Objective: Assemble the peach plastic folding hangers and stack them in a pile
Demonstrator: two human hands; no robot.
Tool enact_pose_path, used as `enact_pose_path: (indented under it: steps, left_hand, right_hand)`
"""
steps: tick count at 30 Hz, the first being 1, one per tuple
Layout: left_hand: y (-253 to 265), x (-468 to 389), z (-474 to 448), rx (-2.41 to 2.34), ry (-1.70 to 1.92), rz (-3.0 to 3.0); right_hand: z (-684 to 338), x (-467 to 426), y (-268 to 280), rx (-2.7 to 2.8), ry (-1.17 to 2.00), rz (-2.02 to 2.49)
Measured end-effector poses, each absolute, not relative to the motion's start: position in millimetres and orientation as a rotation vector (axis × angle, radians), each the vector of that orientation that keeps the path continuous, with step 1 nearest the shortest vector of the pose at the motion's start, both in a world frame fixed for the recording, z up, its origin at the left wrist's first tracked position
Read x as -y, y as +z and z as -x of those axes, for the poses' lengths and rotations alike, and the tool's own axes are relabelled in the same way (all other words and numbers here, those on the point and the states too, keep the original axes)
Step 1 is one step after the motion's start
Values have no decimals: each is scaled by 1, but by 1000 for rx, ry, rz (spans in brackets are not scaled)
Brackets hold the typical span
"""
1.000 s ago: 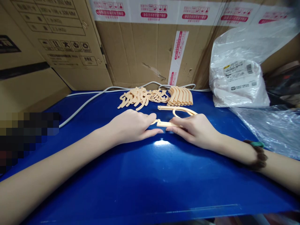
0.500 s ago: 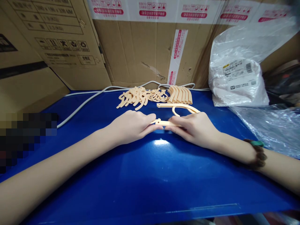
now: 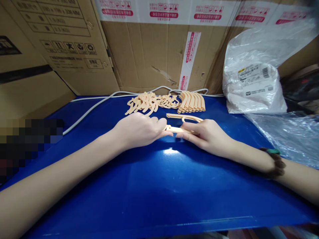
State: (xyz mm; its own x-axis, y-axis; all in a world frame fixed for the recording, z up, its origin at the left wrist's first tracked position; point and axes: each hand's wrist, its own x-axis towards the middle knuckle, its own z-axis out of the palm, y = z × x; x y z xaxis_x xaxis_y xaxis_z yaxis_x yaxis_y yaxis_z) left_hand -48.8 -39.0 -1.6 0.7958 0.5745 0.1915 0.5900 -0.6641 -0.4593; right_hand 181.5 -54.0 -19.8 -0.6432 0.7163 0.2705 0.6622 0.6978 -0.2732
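Centrally, a cream strip (image 3: 175, 129) spans the gap between the two hands, just above the blue tabletop (image 3: 149, 196). The right hand (image 3: 210, 136) has its thumb and forefinger clamped on the strip; the left hand (image 3: 142, 131) meets its other end, thumb and forefinger closed about a small cream part (image 3: 168, 127), largely hidden by the grip. Just behind lies a second cream arm (image 3: 173, 116), partly covered by the right hand. Farther back are a heap of curved pieces (image 3: 147, 101) and, to its right, a nested row of arms (image 3: 191, 102).

Workshop-like corner, cardboard cartons (image 3: 149, 49), plastic bag (image 3: 251, 49)
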Motion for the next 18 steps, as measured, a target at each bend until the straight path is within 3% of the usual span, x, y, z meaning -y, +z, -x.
enact_pose_path:
  steps: [11, 18]
  left_hand:
    - [-9, 38, 47, 1000, -87, 2538]
    - [-9, 37, 51, 802, -210, 2477]
  right_hand:
    - [-183, 54, -22, 2530, 76, 1061]
    - [-183, 53, -21, 2534, 228, 1068]
